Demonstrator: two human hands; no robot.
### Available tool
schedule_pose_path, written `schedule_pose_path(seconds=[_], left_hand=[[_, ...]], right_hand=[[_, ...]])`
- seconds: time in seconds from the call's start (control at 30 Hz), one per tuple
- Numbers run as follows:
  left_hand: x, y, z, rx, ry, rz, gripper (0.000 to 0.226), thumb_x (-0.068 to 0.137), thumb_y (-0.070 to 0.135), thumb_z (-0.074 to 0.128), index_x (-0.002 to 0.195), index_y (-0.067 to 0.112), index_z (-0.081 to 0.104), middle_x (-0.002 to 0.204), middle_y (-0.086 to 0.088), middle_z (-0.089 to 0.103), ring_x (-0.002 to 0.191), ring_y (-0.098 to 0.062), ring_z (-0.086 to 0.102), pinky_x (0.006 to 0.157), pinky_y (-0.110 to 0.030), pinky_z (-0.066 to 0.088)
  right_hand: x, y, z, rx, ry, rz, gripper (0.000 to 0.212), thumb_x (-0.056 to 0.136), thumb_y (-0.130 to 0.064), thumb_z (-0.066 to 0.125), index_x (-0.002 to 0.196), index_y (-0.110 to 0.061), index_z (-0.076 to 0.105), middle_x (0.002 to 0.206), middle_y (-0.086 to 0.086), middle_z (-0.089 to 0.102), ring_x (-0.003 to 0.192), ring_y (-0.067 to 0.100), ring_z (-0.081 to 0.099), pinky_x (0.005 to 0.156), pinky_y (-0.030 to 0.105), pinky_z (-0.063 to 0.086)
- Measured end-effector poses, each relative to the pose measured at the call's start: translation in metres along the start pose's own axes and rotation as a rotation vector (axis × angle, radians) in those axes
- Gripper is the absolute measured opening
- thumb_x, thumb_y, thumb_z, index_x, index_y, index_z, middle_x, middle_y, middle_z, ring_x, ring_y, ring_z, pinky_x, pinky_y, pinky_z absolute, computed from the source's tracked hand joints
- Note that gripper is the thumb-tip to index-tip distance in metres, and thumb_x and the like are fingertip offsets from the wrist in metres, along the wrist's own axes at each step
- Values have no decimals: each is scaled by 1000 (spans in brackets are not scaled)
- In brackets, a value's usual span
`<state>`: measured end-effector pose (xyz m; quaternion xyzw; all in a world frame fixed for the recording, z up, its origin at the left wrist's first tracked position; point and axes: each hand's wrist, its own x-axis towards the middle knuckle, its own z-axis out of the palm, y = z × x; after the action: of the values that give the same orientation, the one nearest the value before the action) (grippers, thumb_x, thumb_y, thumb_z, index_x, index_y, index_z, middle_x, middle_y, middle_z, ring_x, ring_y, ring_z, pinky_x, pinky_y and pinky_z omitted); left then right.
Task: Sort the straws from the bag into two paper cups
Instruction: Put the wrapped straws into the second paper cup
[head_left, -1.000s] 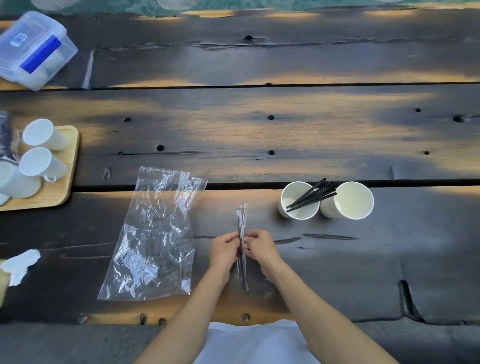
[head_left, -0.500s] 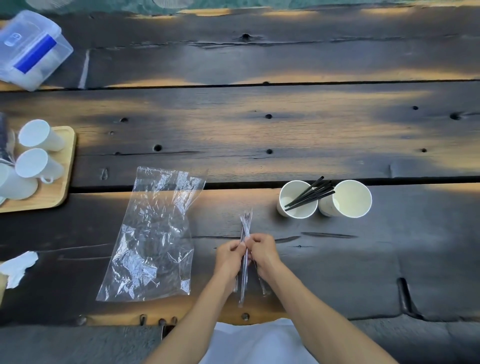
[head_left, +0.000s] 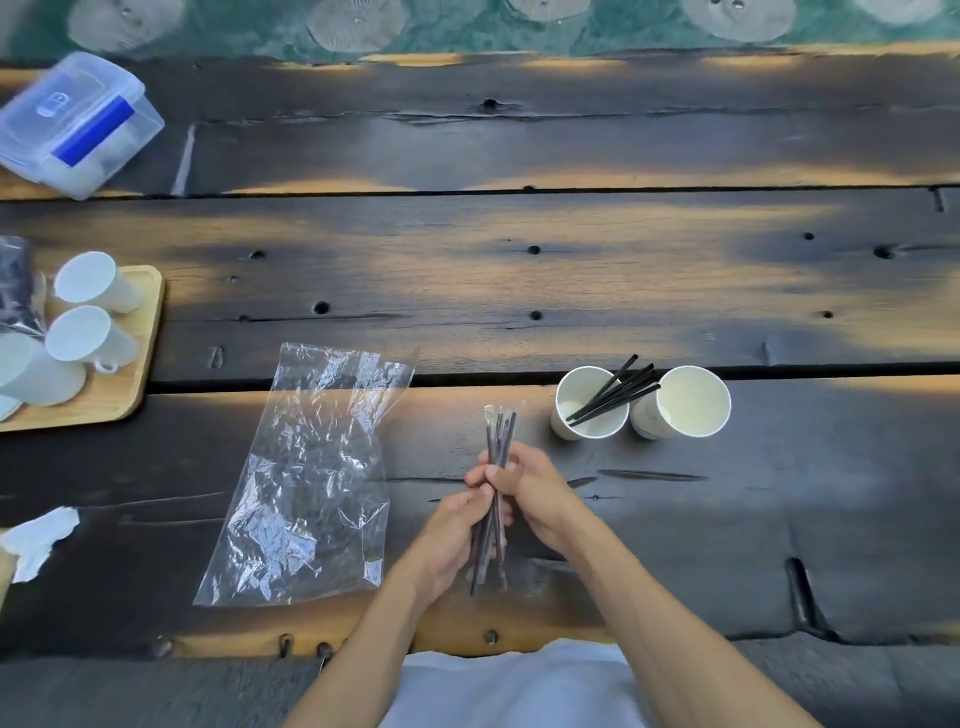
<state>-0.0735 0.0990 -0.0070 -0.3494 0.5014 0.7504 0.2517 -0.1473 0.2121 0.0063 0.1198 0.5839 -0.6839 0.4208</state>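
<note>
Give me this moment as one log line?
hands: left hand and right hand both hold straw bundle | left cup: black straws | right cup: empty | bag: flat, looks empty

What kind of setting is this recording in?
Probably a café or tea-room table, perhaps outdoors: a rough dark plank table, white cups on a wooden tray, and paper cups holding black straws.

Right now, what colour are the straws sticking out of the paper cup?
Black. The straws lean out of the left paper cup, clearest in the head view.
</note>
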Motion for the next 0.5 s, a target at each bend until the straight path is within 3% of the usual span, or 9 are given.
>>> schedule_pose_path(seconds=[0.07,0.13,0.2,0.27,0.4,0.5], left_hand=[[-2,0,0,47,-75,8,37,105,34,45,93,6,66,68,-6,66,56,-16,59,54,-27,50],[-4,-1,0,-17,-145,6,40,98,44,51,89,7,65,60,-5,56,52,-16,53,55,-29,49],[-3,0,0,-84,-198,-16,44,94,50,54,81,10,65,56,-2,46,46,-15,45,49,-27,44],[-3,3,1,-77,-246,-21,44,93,51,56,79,10,65,55,-1,43,42,-11,37,42,-23,34],[-4,10,11,-23,-294,19,40,97,42,55,95,3,61,60,-7,50,41,-11,37,40,-21,30],[-3,13,20,104,-223,78,39,105,32,44,110,-4,61,73,-12,64,57,-19,54,54,-27,44]], right_hand=[[-7,-11,0,43,18,-65,13,101,1,44,112,-1,49,87,11,70,69,23,67,44,28,37],[-14,-19,-2,107,4,-114,13,101,3,42,112,-2,46,89,16,68,87,29,71,46,29,46],[-23,-26,-6,128,-13,-145,16,100,5,43,114,-2,46,89,19,67,93,36,68,65,37,57],[-31,-30,-13,127,-20,-161,18,99,6,45,114,-3,46,88,20,66,95,38,67,77,47,56],[-48,-36,-32,86,31,-177,11,95,7,52,99,-4,51,88,21,69,93,38,69,79,50,58],[-65,-43,-50,96,172,-250,13,94,6,53,96,-6,54,88,17,73,89,34,73,75,41,61]])
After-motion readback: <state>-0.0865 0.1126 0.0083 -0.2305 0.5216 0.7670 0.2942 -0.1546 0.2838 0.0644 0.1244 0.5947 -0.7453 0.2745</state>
